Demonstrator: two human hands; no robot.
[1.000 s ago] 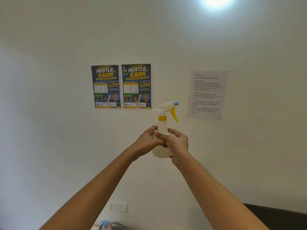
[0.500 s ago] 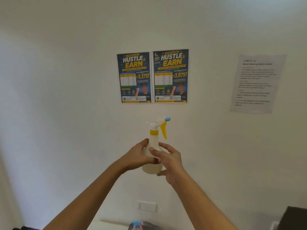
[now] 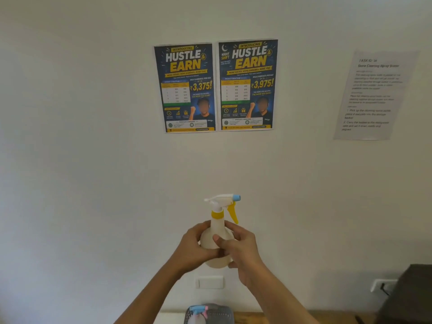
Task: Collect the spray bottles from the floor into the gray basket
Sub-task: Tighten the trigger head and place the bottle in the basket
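Observation:
I hold a translucent white spray bottle (image 3: 218, 239) upright in front of the wall, with a yellow collar, yellow trigger and blue nozzle pointing right. My left hand (image 3: 190, 250) wraps its left side and my right hand (image 3: 243, 249) grips its right side. At the bottom edge, the gray basket (image 3: 219, 313) shows its rim, and another spray bottle (image 3: 197, 313) with a blue and pink head stands in it.
A white wall fills the view with two blue posters (image 3: 216, 86) and a printed sheet (image 3: 374, 94). A blank wall plate (image 3: 209, 282) is behind my hands. A dark furniture piece (image 3: 409, 298) and a socket (image 3: 383, 285) sit at the lower right.
My view has tilted down and shifted left, so the ceiling light left the frame. The bottle and both hands sit lower, and the basket shows more at the bottom.

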